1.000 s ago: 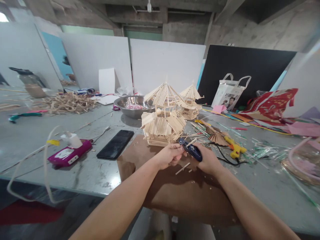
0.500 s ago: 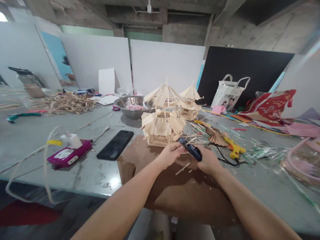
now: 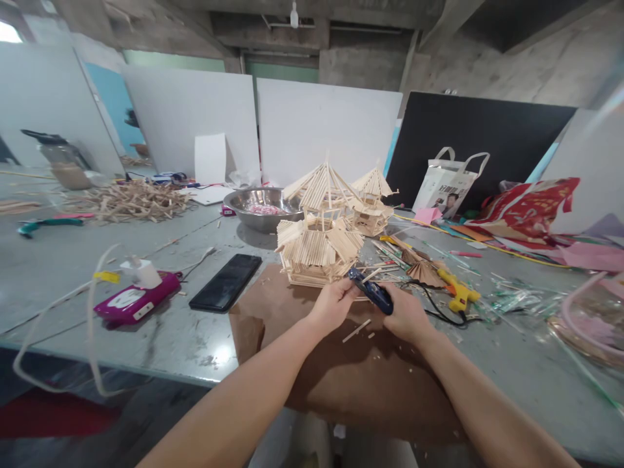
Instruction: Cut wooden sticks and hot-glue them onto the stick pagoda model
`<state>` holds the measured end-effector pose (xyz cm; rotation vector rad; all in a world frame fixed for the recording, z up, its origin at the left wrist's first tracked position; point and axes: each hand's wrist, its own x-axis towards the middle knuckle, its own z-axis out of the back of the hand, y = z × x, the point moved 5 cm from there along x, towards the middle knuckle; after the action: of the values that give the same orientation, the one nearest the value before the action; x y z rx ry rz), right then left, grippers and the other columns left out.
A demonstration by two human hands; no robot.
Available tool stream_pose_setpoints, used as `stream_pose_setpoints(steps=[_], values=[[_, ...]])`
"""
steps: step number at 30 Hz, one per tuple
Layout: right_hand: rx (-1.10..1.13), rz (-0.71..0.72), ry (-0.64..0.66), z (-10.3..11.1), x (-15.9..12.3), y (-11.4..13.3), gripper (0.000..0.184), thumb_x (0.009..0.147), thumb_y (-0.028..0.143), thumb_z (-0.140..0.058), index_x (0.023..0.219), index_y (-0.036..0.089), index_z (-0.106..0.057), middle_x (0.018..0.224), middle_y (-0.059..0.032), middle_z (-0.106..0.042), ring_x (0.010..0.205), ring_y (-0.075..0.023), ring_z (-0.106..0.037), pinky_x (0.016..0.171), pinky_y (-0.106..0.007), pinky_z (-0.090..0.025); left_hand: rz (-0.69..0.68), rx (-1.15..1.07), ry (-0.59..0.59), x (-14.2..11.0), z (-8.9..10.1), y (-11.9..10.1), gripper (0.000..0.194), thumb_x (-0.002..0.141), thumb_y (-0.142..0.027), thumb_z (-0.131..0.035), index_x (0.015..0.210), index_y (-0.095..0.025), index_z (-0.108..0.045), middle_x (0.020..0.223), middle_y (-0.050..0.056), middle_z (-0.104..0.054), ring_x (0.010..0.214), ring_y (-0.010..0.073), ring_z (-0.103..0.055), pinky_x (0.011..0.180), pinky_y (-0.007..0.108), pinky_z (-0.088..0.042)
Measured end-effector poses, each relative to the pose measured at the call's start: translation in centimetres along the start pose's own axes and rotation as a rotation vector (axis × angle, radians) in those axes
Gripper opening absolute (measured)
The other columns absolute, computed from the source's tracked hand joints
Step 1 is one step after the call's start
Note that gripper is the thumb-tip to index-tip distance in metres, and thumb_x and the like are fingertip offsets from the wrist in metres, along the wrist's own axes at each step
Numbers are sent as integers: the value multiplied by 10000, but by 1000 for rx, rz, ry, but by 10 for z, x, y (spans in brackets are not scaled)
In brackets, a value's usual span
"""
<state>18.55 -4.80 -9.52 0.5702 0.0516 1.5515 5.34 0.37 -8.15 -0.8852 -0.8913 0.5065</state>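
Dark blue-handled pliers (image 3: 373, 292) are gripped in my right hand (image 3: 405, 313), their head pointing up and left. My left hand (image 3: 334, 302) is closed in a pinch beside the head of the pliers; what its fingertips hold is too small to make out. Just beyond my hands stands a pavilion model (image 3: 319, 250) built of thin wooden sticks, with a two-tier roof. Below the pliers a short wooden stick (image 3: 357, 331) and small offcuts lie on the brown board (image 3: 361, 377).
A second stick pavilion (image 3: 371, 201) stands behind the first, near a metal bowl (image 3: 266, 211). A black phone (image 3: 225, 283) and a purple power strip (image 3: 139, 300) lie left. To the right are a yellow glue gun (image 3: 458, 292), its cord and plastic scraps. A stick pile (image 3: 139, 201) sits back left.
The view has shifted very slightly. Both hands and the pliers keep nearly the same position and grip.
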Motion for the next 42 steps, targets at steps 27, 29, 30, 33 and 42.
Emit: stream_pose_setpoints(steps=[27, 29, 30, 33, 42], values=[[55, 112, -2, -2, -2, 0, 384, 645, 221, -521, 1024, 177, -468, 949, -66, -602, 860, -215, -561, 714, -298, -402, 451, -674, 317, -7, -12, 16, 291, 648, -416, -572, 627, -134, -501, 343, -99, -283, 292, 11, -138, 326, 171, -97], [34, 86, 2, -1, -2, 1, 367, 651, 236, -514, 1012, 180, -478, 921, -63, -609, 838, -220, -566, 696, -298, -402, 395, -593, 262, -5, -11, 14, 294, 667, -422, -549, 618, -134, -507, 344, -98, -269, 304, 16, -145, 333, 171, -121], [22, 70, 3, -1, -2, 1, 361, 651, 236, -509, 1006, 180, -482, 910, -64, -611, 832, -224, -568, 690, -300, -401, 357, -533, 228, -4, -9, 13, 297, 678, -423, -534, 617, -133, -516, 352, -92, -281, 316, 20, -172, 341, 169, -150], [-13, 17, 4, 0, -2, 1, 352, 640, 209, -495, 991, 181, -488, 897, -66, -613, 825, -234, -566, 687, -307, -397, 198, -312, 116, 0, -5, 8, 281, 718, -392, -490, 655, -128, -565, 471, -36, -461, 441, 56, -375, 457, 178, -317], [89, 51, -16, -7, 5, -5, 513, 622, 179, -474, 1128, 145, -396, 1099, -112, -518, 986, -224, -486, 817, -340, -369, 83, -196, 46, 2, -4, 4, 270, 747, -357, -457, 745, -134, -610, 622, 10, -564, 660, 131, -500, 630, 232, -392]])
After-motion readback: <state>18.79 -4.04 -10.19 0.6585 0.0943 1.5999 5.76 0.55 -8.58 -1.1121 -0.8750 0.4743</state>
